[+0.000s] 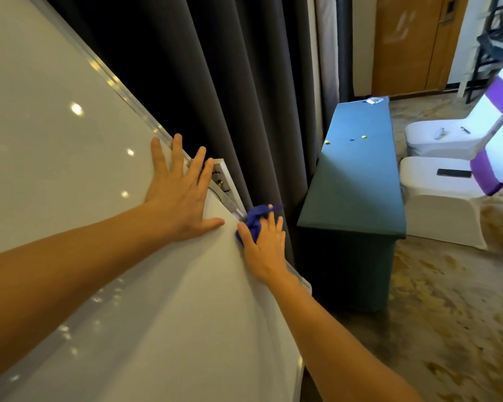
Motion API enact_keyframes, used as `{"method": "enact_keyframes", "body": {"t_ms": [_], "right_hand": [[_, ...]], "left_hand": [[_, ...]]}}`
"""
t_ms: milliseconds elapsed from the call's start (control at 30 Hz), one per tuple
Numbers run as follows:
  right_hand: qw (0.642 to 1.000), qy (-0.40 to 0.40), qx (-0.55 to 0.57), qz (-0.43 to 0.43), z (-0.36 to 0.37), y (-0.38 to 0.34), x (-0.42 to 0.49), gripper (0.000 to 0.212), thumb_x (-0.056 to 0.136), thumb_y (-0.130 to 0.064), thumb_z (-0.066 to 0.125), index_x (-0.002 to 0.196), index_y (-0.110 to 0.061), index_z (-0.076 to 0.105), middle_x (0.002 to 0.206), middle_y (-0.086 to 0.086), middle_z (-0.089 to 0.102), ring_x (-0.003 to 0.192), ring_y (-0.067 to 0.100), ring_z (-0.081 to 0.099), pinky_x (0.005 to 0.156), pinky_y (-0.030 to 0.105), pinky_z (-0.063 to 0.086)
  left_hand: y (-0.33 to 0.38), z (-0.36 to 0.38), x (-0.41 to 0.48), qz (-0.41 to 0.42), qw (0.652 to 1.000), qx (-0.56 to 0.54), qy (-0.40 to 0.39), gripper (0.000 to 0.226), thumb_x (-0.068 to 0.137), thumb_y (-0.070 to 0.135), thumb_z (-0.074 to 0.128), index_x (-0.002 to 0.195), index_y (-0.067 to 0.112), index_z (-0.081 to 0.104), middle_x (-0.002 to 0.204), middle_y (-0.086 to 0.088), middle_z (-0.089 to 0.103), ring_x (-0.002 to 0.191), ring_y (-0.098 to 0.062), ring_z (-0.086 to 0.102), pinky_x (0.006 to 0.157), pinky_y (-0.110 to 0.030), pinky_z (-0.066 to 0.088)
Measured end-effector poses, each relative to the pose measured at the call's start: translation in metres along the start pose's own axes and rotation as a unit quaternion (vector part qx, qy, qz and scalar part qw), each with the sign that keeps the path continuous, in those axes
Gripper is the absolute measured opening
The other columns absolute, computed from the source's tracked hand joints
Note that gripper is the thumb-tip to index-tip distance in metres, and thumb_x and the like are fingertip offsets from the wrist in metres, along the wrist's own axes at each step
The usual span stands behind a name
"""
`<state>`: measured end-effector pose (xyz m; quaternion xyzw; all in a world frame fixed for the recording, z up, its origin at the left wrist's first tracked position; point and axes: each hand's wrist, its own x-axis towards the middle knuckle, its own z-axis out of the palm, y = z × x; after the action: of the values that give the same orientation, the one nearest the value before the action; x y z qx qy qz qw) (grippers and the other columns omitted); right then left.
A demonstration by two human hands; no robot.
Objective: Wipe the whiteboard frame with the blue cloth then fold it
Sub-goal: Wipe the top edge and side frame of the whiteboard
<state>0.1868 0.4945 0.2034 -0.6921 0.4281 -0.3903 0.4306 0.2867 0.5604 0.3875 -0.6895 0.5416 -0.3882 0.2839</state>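
The right hand (263, 246) clutches the blue cloth (254, 220) in a wad, thumb on the board side and fingers curled over the edge, pressing it onto the whiteboard frame (111, 79) at the centre of the picture; the left hand (183, 195) lies flat on the whiteboard (55, 140) just left of it, fingers spread and straight, grasping nothing, its fingertips reaching the frame. Likely troubles: the cloth is so bunched that little of it meets the metal, so stretches of frame may go unwiped; a loose tail sticks up past the fingers and could snag on the frame; a hard sideways stroke might push the wad off the edge toward the dark curtain (230, 82); and if the bracing palm lifts, the board could swing.
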Motion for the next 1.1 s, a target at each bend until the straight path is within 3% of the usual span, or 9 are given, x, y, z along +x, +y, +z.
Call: {"method": "enact_keyframes", "body": {"t_ms": [133,300,500,633,733,800,867,967,1100], "right_hand": [[0.992,-0.026,0.126,0.007,-0.004,-0.021,0.002,0.074,0.082,-0.072,0.047,0.139,-0.030,0.030,0.136,0.000,0.052,0.115,0.017,0.054,0.103,0.045,0.044],[0.995,0.011,0.037,-0.089,0.001,-0.041,0.009,0.064,0.080,-0.083,0.034,0.128,-0.040,0.034,0.117,-0.014,0.055,0.100,0.009,0.054,0.082,0.035,0.048],[0.994,-0.083,-0.006,0.076,-0.019,0.015,0.006,0.073,0.088,-0.075,0.032,0.145,-0.041,0.000,0.097,-0.002,0.062,0.076,0.013,0.064,0.073,0.037,0.059],[0.998,-0.035,0.044,0.022,-0.027,-0.016,0.019,0.080,0.075,-0.088,0.028,0.136,-0.055,-0.011,0.089,-0.004,0.059,0.064,0.014,0.063,0.064,0.039,0.060],[0.997,-0.066,-0.001,-0.041,-0.025,-0.034,0.022,0.081,0.068,-0.094,0.015,0.129,-0.067,-0.031,0.099,0.001,0.063,0.074,0.017,0.065,0.066,0.040,0.059],[0.995,-0.091,-0.025,-0.043,-0.021,-0.029,0.019,0.080,0.067,-0.094,0.011,0.133,-0.066,-0.024,0.138,0.005,0.052,0.111,0.028,0.059,0.086,0.051,0.054],[0.994,-0.106,-0.033,0.003,-0.021,-0.007,0.016,0.085,0.071,-0.092,0.013,0.146,-0.056,-0.003,0.161,-0.001,0.022,0.142,0.037,0.028,0.106,0.063,0.036],[0.982,-0.140,-0.074,0.101,-0.030,0.047,0.006,0.074,0.089,-0.075,0.019,0.154,-0.039,0.014,0.165,-0.005,-0.002,0.149,0.038,-0.002,0.116,0.064,0.013],[0.991,-0.100,0.033,0.088,-0.024,0.042,0.001,0.070,0.094,-0.067,0.024,0.155,-0.036,0.007,0.165,-0.005,0.009,0.151,0.029,0.006,0.120,0.055,0.010]], "left_hand": [[0.004,-0.002,0.001,-0.001,1.000,0.002,0.000,0.115,0.067,0.091,0.008,0.153,0.017,-0.011,0.162,-0.015,-0.009,0.142,-0.052,-0.013,0.111,-0.071,0.001],[0.006,-0.005,0.001,0.003,1.000,-0.005,0.002,0.113,0.067,0.090,0.004,0.153,0.017,-0.011,0.162,-0.014,-0.008,0.142,-0.053,-0.014,0.110,-0.072,-0.001],[0.005,-0.005,0.001,0.004,1.000,-0.003,0.000,0.117,0.067,0.092,0.012,0.152,0.017,-0.011,0.162,-0.015,-0.008,0.142,-0.053,-0.014,0.110,-0.072,0.001],[0.009,-0.010,-0.001,0.011,1.000,-0.004,0.002,0.118,0.065,0.092,0.007,0.152,0.015,-0.011,0.162,-0.015,-0.008,0.141,-0.054,-0.014,0.109,-0.073,0.003],[0.012,-0.013,0.000,0.010,1.000,-0.008,0.002,0.118,0.065,0.092,0.004,0.153,0.015,-0.010,0.162,-0.014,-0.007,0.141,-0.054,-0.014,0.109,-0.073,0.002],[0.011,-0.013,0.001,0.011,1.000,-0.005,0.001,0.117,0.066,0.092,0.006,0.153,0.015,-0.010,0.162,-0.014,-0.007,0.141,-0.053,-0.014,0.109,-0.073,0.002],[0.009,-0.011,0.001,0.009,1.000,-0.003,0.000,0.117,0.067,0.092,0.009,0.152,0.015,-0.011,0.162,-0.014,-0.008,0.141,-0.053,-0.014,0.110,-0.072,0.002],[0.011,-0.010,-0.002,0.006,1.000,-0.017,-0.005,0.119,0.066,0.092,0.012,0.152,0.013,-0.012,0.162,-0.015,-0.009,0.141,-0.053,-0.015,0.111,-0.071,0.001],[0.030,-0.011,-0.010,-0.010,1.000,-0.010,-0.011,0.122,0.065,0.093,0.010,0.150,0.008,-0.017,0.160,-0.018,-0.015,0.140,-0.055,-0.014,0.110,-0.073,0.002]]}}
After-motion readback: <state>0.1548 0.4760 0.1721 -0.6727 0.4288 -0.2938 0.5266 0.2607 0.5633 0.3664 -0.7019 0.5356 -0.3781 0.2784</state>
